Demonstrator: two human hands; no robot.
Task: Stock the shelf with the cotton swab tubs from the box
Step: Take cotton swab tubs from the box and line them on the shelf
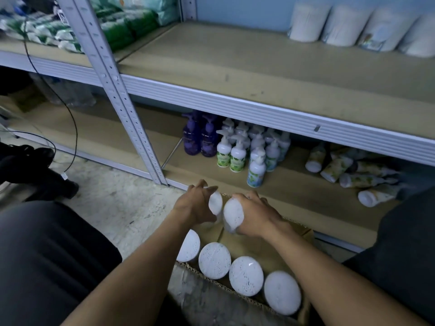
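A cardboard box sits on the floor between my knees, with several white round cotton swab tubs standing along its near side. Above the box's far half, my left hand is shut on one tub and my right hand is shut on another tub; both tubs are tilted with their white ends toward me. The middle shelf is ahead, with several swab tubs lying in a row at its back right.
A slotted metal upright stands left of the shelf bay. Purple and white pump bottles and fallen tubes fill the bottom shelf. Green packets are at upper left. A black cable hangs down on the left.
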